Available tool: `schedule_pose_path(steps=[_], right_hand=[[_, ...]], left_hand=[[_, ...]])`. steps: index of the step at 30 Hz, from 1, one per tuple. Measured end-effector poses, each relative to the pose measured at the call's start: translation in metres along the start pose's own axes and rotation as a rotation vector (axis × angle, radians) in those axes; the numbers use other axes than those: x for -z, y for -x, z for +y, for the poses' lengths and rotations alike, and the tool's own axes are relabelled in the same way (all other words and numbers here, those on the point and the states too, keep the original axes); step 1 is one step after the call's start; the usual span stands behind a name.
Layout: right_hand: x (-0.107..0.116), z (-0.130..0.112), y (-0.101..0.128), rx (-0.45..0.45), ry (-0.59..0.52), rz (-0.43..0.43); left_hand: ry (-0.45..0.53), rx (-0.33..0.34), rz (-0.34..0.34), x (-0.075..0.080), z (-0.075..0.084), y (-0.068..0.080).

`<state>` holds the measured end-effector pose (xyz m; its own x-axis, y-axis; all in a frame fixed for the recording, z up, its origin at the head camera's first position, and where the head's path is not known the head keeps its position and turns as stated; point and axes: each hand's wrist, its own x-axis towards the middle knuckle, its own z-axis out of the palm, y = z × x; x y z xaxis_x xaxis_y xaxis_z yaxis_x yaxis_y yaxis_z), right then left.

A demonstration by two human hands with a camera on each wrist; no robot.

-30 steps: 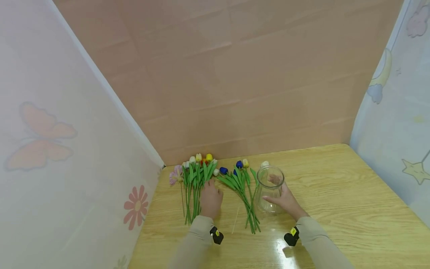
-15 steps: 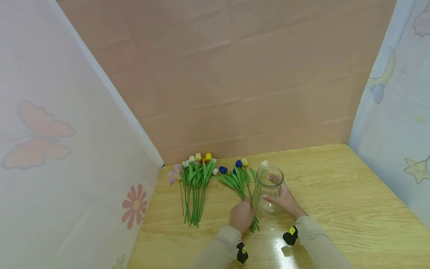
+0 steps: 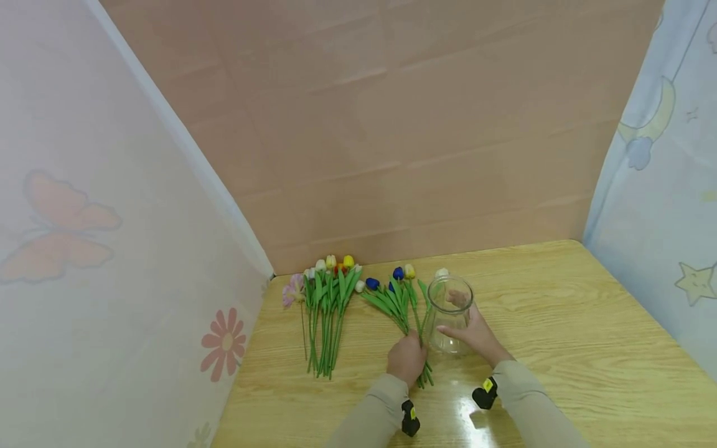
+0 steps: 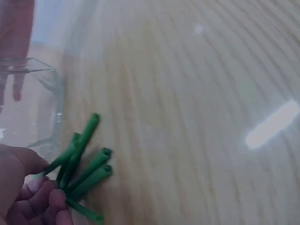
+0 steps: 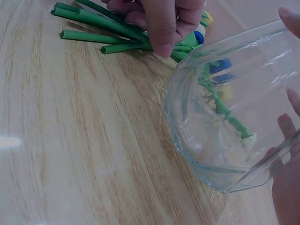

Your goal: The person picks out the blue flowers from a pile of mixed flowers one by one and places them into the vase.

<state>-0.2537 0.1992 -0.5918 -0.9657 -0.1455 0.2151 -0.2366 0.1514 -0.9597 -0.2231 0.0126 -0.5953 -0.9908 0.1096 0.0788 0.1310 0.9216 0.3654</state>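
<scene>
My left hand (image 3: 406, 358) grips the green stems of a bunch of artificial tulips (image 3: 394, 305) with blue and pale yellow heads. In the left wrist view, the cut stem ends (image 4: 91, 173) fan out past the curled fingers. Just right of it, my right hand (image 3: 476, 336) holds a clear glass vase (image 3: 442, 320), thumb on the near side and fingers round the far side. The right wrist view has the vase's faceted base (image 5: 201, 159) close beside the left hand (image 5: 161, 23), with leaves and a blue head seen through the glass.
A second bunch of tulips (image 3: 330, 305), white, yellow and red, lies on the wooden table (image 3: 560, 323) to the left. Beside it lies a pink flower (image 3: 292, 290) on a thin stem. One white tulip head (image 3: 442, 272) shows behind the vase. A brown backdrop (image 3: 403, 155) rises behind.
My left hand has moved right, from the left bunch to the stems of the middle bunch, and now grips them. The right hand and vase have stayed in place.
</scene>
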Motion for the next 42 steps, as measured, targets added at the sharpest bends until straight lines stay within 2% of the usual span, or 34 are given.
schedule_pose_path(steps=[3, 6, 11, 13, 21, 24, 26, 30, 33, 36, 38, 42], right_hand=[[-0.001, 0.003, 0.0, -0.003, 0.004, -0.002], [-0.001, 0.006, -0.001, -0.002, 0.013, 0.0], [-0.002, 0.008, -0.002, -0.002, 0.028, 0.004], [-0.001, 0.008, -0.002, -0.01, 0.028, 0.001], [0.0, -0.009, 0.002, -0.036, 0.026, -0.011], [0.001, -0.006, 0.001, -0.04, 0.023, -0.015], [0.001, -0.001, 0.0, -0.04, 0.017, -0.017], [0.002, -0.001, 0.0, -0.026, 0.009, -0.02], [0.002, -0.002, -0.001, -0.019, 0.008, -0.02], [0.002, -0.002, -0.001, -0.015, 0.009, -0.018], [0.002, -0.001, -0.002, -0.012, 0.011, -0.019], [0.001, 0.001, -0.002, -0.014, 0.019, -0.013]], left_hand=[[0.037, 0.02, -0.002, 0.001, -0.001, -0.002], [0.127, 0.042, -0.01, 0.004, -0.003, -0.005], [0.37, 0.096, -0.016, 0.015, -0.007, -0.012], [0.433, 0.115, -0.017, 0.02, -0.009, -0.016], [0.42, 0.077, 0.049, 0.044, -0.017, -0.025], [0.427, 0.033, 0.123, 0.056, -0.022, -0.021], [0.402, -0.015, 0.202, 0.062, -0.028, -0.018], [0.299, -0.131, 0.411, 0.069, -0.051, -0.015], [0.244, -0.179, 0.556, 0.071, -0.075, -0.017], [0.21, -0.174, 0.673, 0.077, -0.099, -0.02], [0.184, -0.145, 0.725, 0.083, -0.114, -0.021], [0.118, -0.097, 0.78, 0.091, -0.142, -0.022]])
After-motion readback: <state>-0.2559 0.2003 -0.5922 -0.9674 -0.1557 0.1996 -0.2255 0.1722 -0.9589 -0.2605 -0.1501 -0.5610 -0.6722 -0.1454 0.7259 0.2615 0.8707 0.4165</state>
